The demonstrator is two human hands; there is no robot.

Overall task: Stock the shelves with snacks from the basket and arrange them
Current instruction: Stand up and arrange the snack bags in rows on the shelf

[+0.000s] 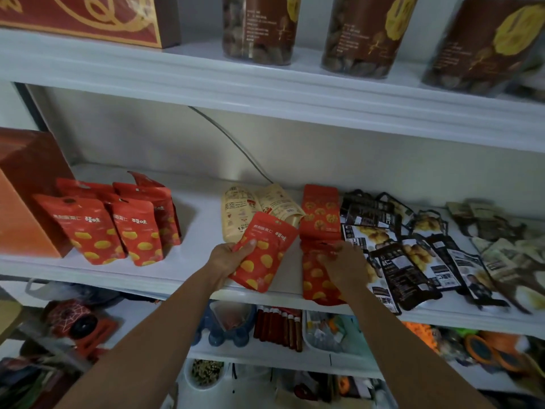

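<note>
The red pouch [267, 249] hangs tilted over the middle shelf [200, 231]. The left hand [228, 256] pinches its lower left corner. Just right of the pouch, the right hand [343, 261] touches a flat red packet [314, 278]; its fingers are blurred, so whether they are spread or pinching cannot be told. Further left of the pouch stand similar pouches [88, 231].

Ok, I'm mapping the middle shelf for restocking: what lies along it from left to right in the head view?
orange box → standing red pouches → beige pouches → flat red pouches → black packets → khaki packets
</note>
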